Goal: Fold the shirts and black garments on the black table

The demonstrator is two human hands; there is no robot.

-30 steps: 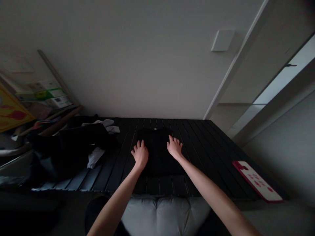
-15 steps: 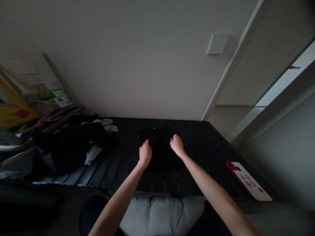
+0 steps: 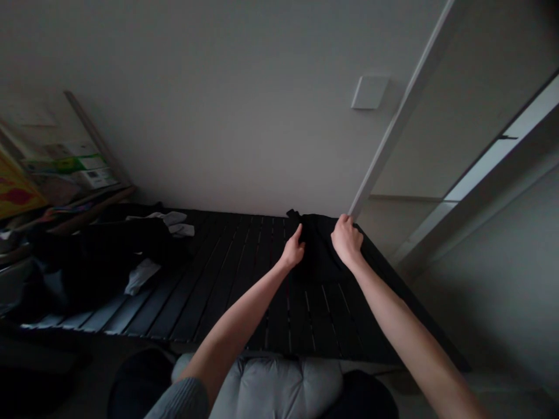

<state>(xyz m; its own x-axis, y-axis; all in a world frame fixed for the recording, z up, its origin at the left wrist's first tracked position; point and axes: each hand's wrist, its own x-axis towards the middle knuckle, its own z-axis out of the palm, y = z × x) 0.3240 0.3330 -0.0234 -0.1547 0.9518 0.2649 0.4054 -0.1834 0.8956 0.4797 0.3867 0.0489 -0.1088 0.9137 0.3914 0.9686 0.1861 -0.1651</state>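
A folded piece of black clothing (image 3: 321,256) lies at the far right part of the dark slatted table, near the wall. My left hand (image 3: 293,250) is closed on its left edge, thumb pointing up. My right hand (image 3: 347,237) has its fingers curled over the right side of the same clothing. Between the hands the cloth hangs or lies dark against the table, so its exact kind and lower outline are hard to make out.
The slatted table (image 3: 218,291) runs along a pale wall. At its left is a heap of dark clothing (image 3: 100,250) with light grey pieces (image 3: 142,276). A grey cushion (image 3: 275,387) is in front of me. A doorway stands right of the table.
Both hands and the black clothing have moved right and farther back toward the wall. The red-rimmed white board at the right no longer shows; my right forearm crosses that area.
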